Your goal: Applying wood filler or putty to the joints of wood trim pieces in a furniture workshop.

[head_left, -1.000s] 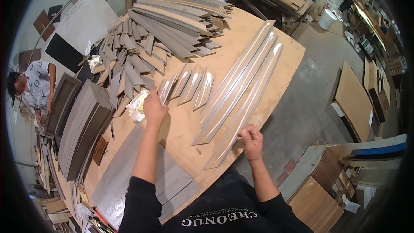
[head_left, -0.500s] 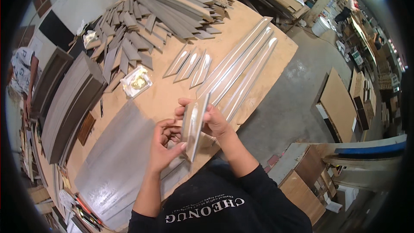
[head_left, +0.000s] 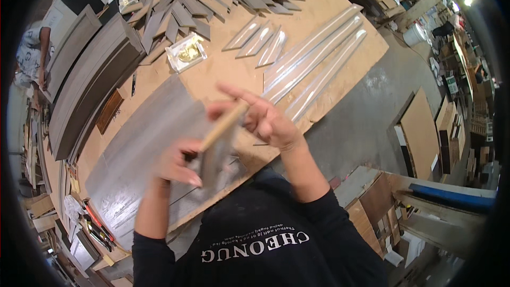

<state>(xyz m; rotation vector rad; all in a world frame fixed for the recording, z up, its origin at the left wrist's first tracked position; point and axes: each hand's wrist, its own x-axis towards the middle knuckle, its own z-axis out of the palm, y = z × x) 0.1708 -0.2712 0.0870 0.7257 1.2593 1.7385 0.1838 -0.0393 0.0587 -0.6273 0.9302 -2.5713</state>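
My left hand grips the lower end of a short flat wooden strip, tilted up with a pale bare edge showing. Around the strip's upper end, my right hand has its fingers stretched and apart; some pass behind the strip, and motion blurs the contact. Beyond the hands, several short slanted grey strips lie side by side with shiny clear streaks on top. Longer tapered grey strips with similar glossy lines lie to their right. A white tray holding yellow paste stands farther left.
Loose grey strips are heaped at the back of the wooden table. A large grey panel covers the left part. Curved dark boards stand at the left edge, near another person. Pliers-like tools lie lower left.
The strip has turned from its glossy face to its pale edge. My left hand has shifted left and down; my right hand's fingers have spread. The view has moved, so the table appears higher.
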